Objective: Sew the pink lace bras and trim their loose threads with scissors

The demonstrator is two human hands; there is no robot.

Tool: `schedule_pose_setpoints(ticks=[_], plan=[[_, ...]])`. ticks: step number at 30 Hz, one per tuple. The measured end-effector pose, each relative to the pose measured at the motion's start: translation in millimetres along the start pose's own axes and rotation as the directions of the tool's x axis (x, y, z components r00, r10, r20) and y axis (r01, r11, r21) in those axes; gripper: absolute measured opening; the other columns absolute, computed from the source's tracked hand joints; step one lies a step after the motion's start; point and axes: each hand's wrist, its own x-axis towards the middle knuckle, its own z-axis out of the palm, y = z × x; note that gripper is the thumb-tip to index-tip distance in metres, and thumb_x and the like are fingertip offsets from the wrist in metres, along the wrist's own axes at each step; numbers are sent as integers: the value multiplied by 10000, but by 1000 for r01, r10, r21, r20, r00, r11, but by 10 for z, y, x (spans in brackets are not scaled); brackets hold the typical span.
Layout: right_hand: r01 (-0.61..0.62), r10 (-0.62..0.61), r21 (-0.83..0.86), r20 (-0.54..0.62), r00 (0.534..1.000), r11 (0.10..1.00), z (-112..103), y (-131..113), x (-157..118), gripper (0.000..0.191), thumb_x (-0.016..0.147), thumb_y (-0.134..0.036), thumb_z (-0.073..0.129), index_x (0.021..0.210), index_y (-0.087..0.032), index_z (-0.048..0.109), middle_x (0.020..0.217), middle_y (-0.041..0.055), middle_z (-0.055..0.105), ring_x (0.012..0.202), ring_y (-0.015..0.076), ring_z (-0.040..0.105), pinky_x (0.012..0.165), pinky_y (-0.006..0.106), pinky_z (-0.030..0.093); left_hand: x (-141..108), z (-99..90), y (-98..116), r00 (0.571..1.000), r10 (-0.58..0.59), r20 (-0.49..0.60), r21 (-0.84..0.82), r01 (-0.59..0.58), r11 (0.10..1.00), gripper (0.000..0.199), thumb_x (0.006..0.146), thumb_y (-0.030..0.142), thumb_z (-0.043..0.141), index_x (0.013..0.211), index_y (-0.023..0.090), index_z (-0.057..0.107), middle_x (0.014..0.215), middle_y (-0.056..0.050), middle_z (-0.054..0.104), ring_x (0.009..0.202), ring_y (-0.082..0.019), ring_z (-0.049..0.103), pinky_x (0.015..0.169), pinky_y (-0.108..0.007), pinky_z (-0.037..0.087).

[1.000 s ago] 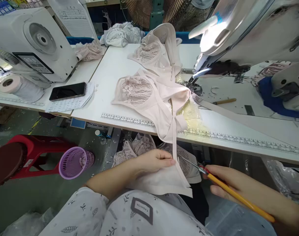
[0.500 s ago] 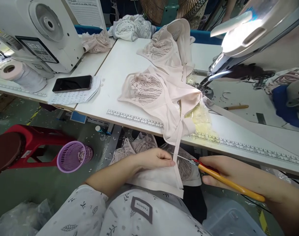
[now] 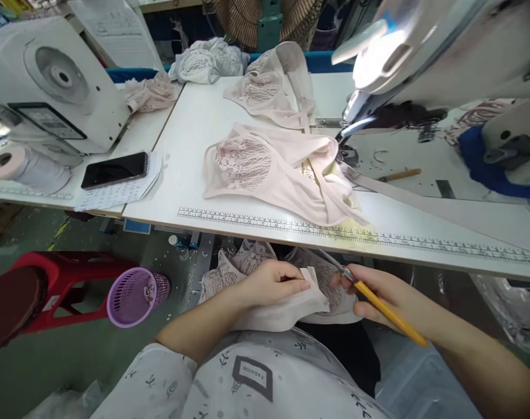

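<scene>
My left hand (image 3: 271, 284) pinches the end of a pale pink bra band, just below the table edge. The band belongs to a bra (image 3: 269, 314) on my lap, whose lace cups lie partly beneath my hand. To the right, my right hand (image 3: 373, 294) grips scissors with orange handles (image 3: 391, 314). Their blades point up and left, apart from the band in my left hand. Another pale pink lace bra (image 3: 247, 163) lies on the table, one end running to the sewing machine's needle area (image 3: 347, 154). A further bra (image 3: 265, 87) rests behind it.
A ruler strip (image 3: 256, 222) runs along the table's front edge. On the left are a phone (image 3: 114, 170), papers, a thread cone (image 3: 33, 169) and a second sewing machine (image 3: 59, 81). A purple basket (image 3: 131, 297) and red stool (image 3: 68, 285) stand on the floor.
The narrow strip joining the lap bra to the table bra has been cut. The table bra's end now lies back on the tabletop. The scissors have come away from the strip.
</scene>
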Motion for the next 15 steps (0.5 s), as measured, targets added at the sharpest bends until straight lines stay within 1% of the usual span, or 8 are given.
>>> schedule_pose_setpoints(ticks=[2, 3, 5, 7, 8, 10, 12, 15], plan=[[81, -71, 97, -105, 992, 992, 168, 30, -5, 413, 698, -587, 678, 823, -222, 531, 900, 74, 619, 823, 249, 578, 718, 333, 486, 8, 35, 46, 996, 72, -53, 47, -70, 996, 199, 785, 284, 584, 668, 130, 632, 657, -3, 554, 618, -99, 501, 588, -220, 399], [100, -76, 153, -152, 985, 983, 262, 48, -4, 382, 711, -552, 687, 786, -224, 505, 922, 76, 629, 838, 245, 587, 732, 335, 491, 15, 49, 62, 992, 101, -79, 74, -95, 993, 202, 784, 278, 591, 653, 131, 641, 657, -12, 569, 621, -105, 522, 592, -222, 416], [123, -54, 269, -252, 966, 955, 441, 84, 2, 361, 751, -491, 675, 704, -223, 438, 857, 54, 625, 756, 199, 577, 664, 305, 489, 33, 70, 74, 978, 153, -140, 139, -134, 981, 218, 782, 275, 602, 616, 139, 639, 655, -27, 592, 616, -114, 550, 594, -226, 444], [150, -23, 353, -341, 940, 924, 580, 117, 4, 360, 788, -463, 647, 678, -222, 403, 768, 23, 578, 662, 154, 524, 590, 276, 462, 52, 84, 63, 959, 206, -196, 225, -160, 961, 221, 783, 280, 611, 608, 147, 638, 671, -40, 620, 620, -123, 571, 600, -233, 468], [168, -15, 374, -379, 925, 912, 628, 130, 0, 357, 794, -457, 642, 679, -222, 399, 742, 12, 550, 643, 144, 501, 581, 272, 453, 60, 92, 52, 948, 232, -218, 272, -169, 947, 211, 784, 283, 615, 623, 151, 643, 687, -46, 636, 630, -128, 582, 609, -238, 479], [191, -6, 380, -437, 899, 905, 679, 141, -20, 354, 798, -453, 639, 682, -223, 396, 731, 6, 521, 653, 142, 486, 606, 278, 451, 66, 113, 25, 930, 275, -244, 360, -177, 916, 178, 790, 285, 613, 668, 162, 654, 716, -51, 656, 655, -137, 596, 635, -248, 493], [182, 11, 362, -470, 882, 914, 688, 131, -55, 358, 789, -468, 643, 685, -223, 403, 735, 12, 523, 662, 145, 489, 618, 281, 454, 63, 143, -1, 924, 283, -258, 408, -161, 898, 138, 798, 280, 606, 727, 168, 645, 724, -45, 654, 668, -137, 596, 646, -251, 495], [111, 57, 288, -520, 853, 951, 674, 93, -116, 396, 733, -535, 665, 687, -229, 418, 721, 20, 541, 643, 157, 504, 588, 286, 469, 47, 194, -24, 925, 249, -286, 374, -132, 918, 135, 800, 284, 603, 873, 171, 589, 737, -25, 623, 649, -120, 579, 604, -231, 480]])
